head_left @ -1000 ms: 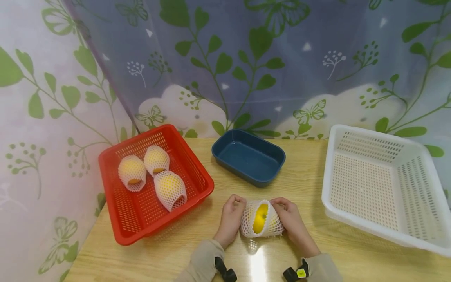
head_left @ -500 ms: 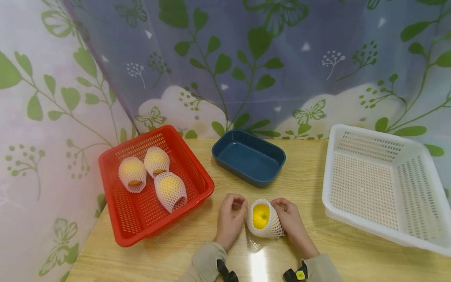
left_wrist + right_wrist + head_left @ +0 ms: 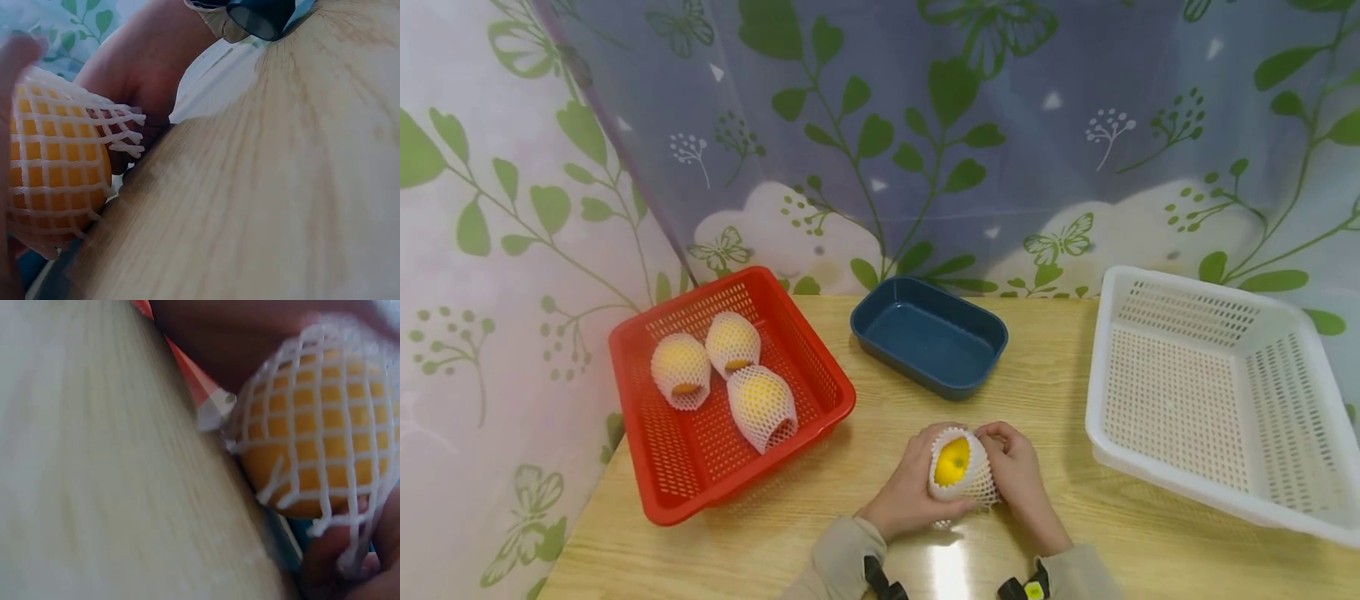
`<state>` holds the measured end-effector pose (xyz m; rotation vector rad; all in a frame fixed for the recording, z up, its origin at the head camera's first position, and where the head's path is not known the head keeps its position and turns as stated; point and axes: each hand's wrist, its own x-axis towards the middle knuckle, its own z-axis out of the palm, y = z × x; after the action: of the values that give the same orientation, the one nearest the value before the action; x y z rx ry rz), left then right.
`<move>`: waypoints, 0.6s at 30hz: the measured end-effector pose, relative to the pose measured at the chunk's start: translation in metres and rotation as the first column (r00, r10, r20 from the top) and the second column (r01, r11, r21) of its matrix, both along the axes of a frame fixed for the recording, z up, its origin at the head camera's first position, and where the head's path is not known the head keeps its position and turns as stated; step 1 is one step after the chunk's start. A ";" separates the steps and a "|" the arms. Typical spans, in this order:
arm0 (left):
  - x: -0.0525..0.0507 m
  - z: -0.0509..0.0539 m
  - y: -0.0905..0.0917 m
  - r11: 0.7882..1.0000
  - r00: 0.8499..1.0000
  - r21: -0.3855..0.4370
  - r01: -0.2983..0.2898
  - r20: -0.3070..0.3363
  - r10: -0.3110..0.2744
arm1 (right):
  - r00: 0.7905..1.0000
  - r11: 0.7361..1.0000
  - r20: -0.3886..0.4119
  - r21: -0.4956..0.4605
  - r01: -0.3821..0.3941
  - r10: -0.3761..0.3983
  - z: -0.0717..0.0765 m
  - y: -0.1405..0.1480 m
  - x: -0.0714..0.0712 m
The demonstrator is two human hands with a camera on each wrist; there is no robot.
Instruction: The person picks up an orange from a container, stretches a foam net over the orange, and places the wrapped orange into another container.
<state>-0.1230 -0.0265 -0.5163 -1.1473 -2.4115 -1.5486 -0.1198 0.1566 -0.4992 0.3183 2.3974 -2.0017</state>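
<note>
A yellow-orange round fruit (image 3: 952, 461) sits inside a white foam net sleeve (image 3: 980, 479) low in the middle of the head view. Its bare top faces up and to the left through the sleeve's mouth. My left hand (image 3: 910, 490) grips the netted fruit from the left, thumb along the near side. On the right, my right hand (image 3: 1017, 475) pinches the sleeve's edge. In the right wrist view the sleeve's loose end (image 3: 356, 531) lies between the right fingers. The left wrist view shows the net's frayed end (image 3: 128, 128) beside the right hand.
A red basket (image 3: 741, 483) at left holds three more fruits in foam nets (image 3: 762, 407). Behind the hands stands a dark blue tray (image 3: 928, 340). A white basket (image 3: 1172, 408) is at right. All stand on a wooden table (image 3: 865, 392) before a patterned curtain (image 3: 880, 150).
My left hand let go of the sleeve's left edge, drew slightly away, then came back and closed round the fruit. The sleeve's left part slid away. My right hand kept its pinch.
</note>
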 end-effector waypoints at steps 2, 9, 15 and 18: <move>0.000 -0.002 0.001 1.000 0.999 0.007 -0.024 0.030 0.023 | 0.999 0.999 -0.033 0.049 0.017 -0.015 0.000 -0.001 0.001; 0.000 -0.005 0.004 0.997 0.981 0.070 -0.037 0.192 0.023 | 0.991 0.962 -0.133 0.268 0.046 -0.011 -0.006 0.001 0.003; 0.002 -0.003 0.004 0.995 0.973 -0.032 -0.092 0.209 0.096 | 0.983 0.915 -0.182 0.402 0.037 0.040 -0.007 0.004 0.003; 0.002 -0.001 0.003 0.988 0.968 -0.084 -0.129 0.208 0.144 | 0.979 0.908 -0.195 0.417 0.036 0.051 -0.006 0.004 0.002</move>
<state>-0.1209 -0.0233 -0.5172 -0.8411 -2.6351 -1.6320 -0.1177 0.1610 -0.5051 0.1044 2.9432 -1.5602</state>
